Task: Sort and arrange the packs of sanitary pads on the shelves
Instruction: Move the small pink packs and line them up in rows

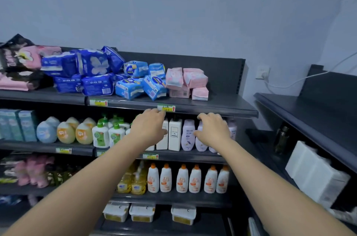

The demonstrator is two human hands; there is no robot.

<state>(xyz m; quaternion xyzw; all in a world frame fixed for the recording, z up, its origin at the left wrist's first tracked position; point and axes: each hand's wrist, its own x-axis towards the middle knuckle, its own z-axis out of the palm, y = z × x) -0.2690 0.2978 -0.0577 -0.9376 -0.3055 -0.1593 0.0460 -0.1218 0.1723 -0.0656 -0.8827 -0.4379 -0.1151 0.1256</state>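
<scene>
Head view puts me facing a dark shop shelving unit, with the packs of sanitary pads heaped untidily on the top shelf (222, 104). From left to right I see black-and-pink packs (21, 63) at the far edge, dark blue packs (87, 71) stacked two high, light blue packs (141, 81) leaning on each other, and pink packs (187, 83) in a small pile, well short of the shelf's right end.

My hands are apart, both just below the top shelf's front lip, and neither holds a pack. My left hand (148, 127) has loosely bent fingers with the tips just under a price tag (166, 108) on the lip. My right hand (212, 129) is also relaxed and gripping nothing, in front of the lilac bottles (188, 135) on the second shelf; I cannot tell if it touches them. White bottles (173, 135) stand between my hands.
</scene>
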